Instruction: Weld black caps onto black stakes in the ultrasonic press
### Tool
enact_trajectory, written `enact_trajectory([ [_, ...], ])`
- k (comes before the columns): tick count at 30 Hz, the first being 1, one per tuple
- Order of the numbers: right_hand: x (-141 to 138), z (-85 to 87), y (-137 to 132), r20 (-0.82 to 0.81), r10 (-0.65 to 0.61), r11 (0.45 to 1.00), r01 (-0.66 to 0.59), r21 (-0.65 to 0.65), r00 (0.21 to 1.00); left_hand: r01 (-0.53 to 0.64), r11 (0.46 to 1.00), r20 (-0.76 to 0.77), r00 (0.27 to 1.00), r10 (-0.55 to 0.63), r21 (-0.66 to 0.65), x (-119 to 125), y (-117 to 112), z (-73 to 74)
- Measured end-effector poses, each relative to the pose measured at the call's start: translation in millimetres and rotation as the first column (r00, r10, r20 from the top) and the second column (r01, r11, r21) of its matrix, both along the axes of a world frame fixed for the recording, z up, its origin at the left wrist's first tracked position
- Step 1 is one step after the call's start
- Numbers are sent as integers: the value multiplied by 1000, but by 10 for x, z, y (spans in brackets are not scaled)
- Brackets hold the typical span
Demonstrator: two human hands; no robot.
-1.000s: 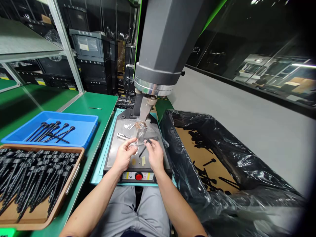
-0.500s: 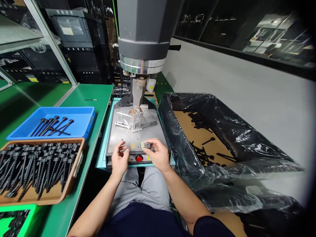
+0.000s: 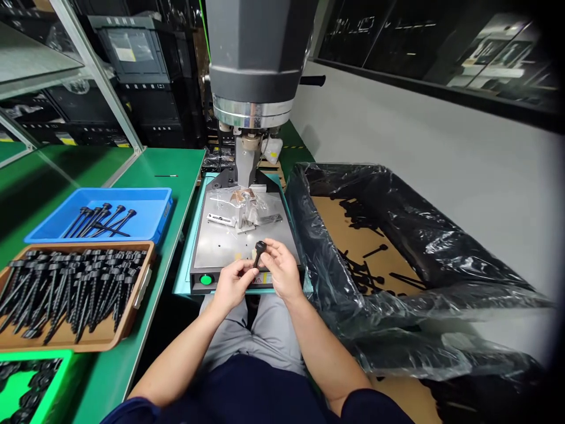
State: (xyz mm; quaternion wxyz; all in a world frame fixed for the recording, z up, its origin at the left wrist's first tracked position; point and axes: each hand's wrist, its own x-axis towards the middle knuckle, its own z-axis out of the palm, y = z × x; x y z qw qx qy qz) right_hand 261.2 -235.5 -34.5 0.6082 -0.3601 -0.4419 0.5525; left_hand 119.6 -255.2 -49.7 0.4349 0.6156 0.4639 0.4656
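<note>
Both hands meet at the front edge of the press machine's metal base plate [image 3: 229, 247]. My right hand [image 3: 282, 272] pinches a short black rod part [image 3: 258, 253] with a round cap, held upright. My left hand [image 3: 233, 284] grips the lower end of the same part, fingers curled round it. Behind them stands the metal fixture [image 3: 241, 206] under the press horn [image 3: 245, 159], with clear plastic film lying around it. A green lit button [image 3: 205, 280] shows on the machine's front panel, left of my left hand.
A blue tray [image 3: 145, 215] with several black rods and a brown tray [image 3: 101, 335] full of them sit on the green bench at left. A cardboard box lined with black plastic [image 3: 335, 247], holding several black parts, stands at right. A green bin [image 3: 26, 383] is at bottom left.
The hands drew back from the fixture to the plate's front edge. The right hand's black part is now held by both hands. The view dropped and shifted.
</note>
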Motion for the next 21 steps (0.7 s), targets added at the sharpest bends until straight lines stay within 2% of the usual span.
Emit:
enact_trajectory([
  [4, -18, -40, 0, 33, 94, 995, -93, -34, 995, 14, 992, 97, 995, -2, -127, -44, -12, -4],
  [11, -132, -111, 1, 57, 38, 998, -35, -48, 998, 4, 989, 114, 993, 12, -147, -61, -72, 66],
  [13, -185, -144, -30, 69, 40, 998, -36, -60, 997, -8, 989, 61, 998, 17, -146, -110, -130, 96],
  [16, -253, -219, -76, 63, 137, 988, -132, -86, 989, -58, 990, -115, 992, 43, -132, -305, -266, 186],
  [19, -279, -302, -91, 66, 242, 964, -232, -131, 968, -144, 981, -269, 958, 104, -133, -633, -489, 348],
  [21, -277, -344, -88, 76, 260, 956, -246, -163, 962, -252, 960, -355, 914, 196, -119, -911, -663, 489],
])
